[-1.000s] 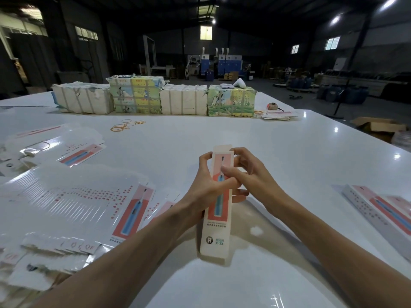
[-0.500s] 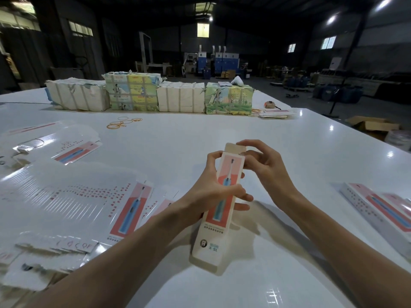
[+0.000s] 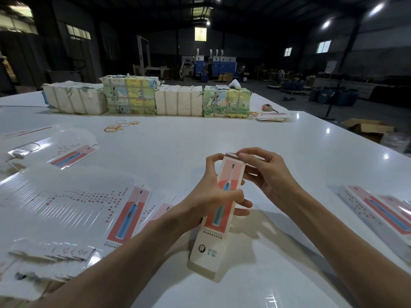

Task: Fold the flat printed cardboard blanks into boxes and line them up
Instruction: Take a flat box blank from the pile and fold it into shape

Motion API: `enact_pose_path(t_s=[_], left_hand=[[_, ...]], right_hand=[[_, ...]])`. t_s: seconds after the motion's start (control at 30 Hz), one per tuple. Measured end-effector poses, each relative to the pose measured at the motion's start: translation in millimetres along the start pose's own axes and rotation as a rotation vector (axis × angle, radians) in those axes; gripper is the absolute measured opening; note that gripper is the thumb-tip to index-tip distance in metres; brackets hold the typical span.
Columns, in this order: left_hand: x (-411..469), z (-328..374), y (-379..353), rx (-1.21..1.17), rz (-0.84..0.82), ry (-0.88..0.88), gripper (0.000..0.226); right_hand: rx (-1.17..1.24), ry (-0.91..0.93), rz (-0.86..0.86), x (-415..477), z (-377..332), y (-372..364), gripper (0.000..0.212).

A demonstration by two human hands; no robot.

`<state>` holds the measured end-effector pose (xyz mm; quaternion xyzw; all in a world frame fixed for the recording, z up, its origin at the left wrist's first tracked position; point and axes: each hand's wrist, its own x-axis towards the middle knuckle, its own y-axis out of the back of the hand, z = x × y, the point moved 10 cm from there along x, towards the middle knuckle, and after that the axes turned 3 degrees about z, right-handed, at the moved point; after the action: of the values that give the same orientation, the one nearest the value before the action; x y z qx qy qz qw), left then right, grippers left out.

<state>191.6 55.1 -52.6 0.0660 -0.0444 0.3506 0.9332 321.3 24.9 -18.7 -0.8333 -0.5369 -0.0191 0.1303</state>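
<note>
A long narrow box (image 3: 213, 236) printed with a blue toothbrush on pink is held tilted above the white table (image 3: 178, 152), its far end raised. My left hand (image 3: 213, 194) grips its middle, thumb across the printed face. My right hand (image 3: 266, 172) pinches the flap at the far end with curled fingers. A spread of flat printed blanks (image 3: 73, 207) lies on the table to the left. Folded boxes (image 3: 378, 214) lie side by side at the right edge.
Wrapped bundles (image 3: 146, 98) stand in a row along the table's far side, with rubber bands (image 3: 117, 127) in front of them and a few blanks (image 3: 271, 116) at the far right. An open carton (image 3: 367, 127) sits on the floor beyond the table.
The box's far end has risen and tilted right. My right hand moved from the box's middle up to its far end and now pinches the flap there. My left hand keeps its grip.
</note>
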Motion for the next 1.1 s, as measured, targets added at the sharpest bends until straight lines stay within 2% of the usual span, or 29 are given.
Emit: enact_pose_path(t_s=[0.3, 0.6, 0.8, 0.97, 1.1], left_hand=[[0.6, 0.6, 2.0, 0.02, 0.002, -0.045, 0.099], [2.8, 0.1, 5.9, -0.043, 0.023, -0.049, 0.098], [6.3, -6.0, 15.5, -0.149, 0.077, -0.009, 0.088], [8.0, -7.7, 15.9, -0.2, 0.073, 0.007, 0.084], [8.1, -6.1, 15.1, -0.208, 0.076, -0.01, 0.083]], right_hand=[[-0.036, -0.039, -0.031, 2.2, 1.1, 1.5, 0.018], [0.011, -0.058, -0.181, -0.8, 1.1, -9.7, 0.021], [-0.181, 0.099, -0.101, -7.7, 6.8, -17.7, 0.023], [-0.377, 0.306, -0.056, -14.7, -12.6, -20.0, 0.016], [-0.38, 0.342, -0.023, -14.6, -14.2, -19.4, 0.015]])
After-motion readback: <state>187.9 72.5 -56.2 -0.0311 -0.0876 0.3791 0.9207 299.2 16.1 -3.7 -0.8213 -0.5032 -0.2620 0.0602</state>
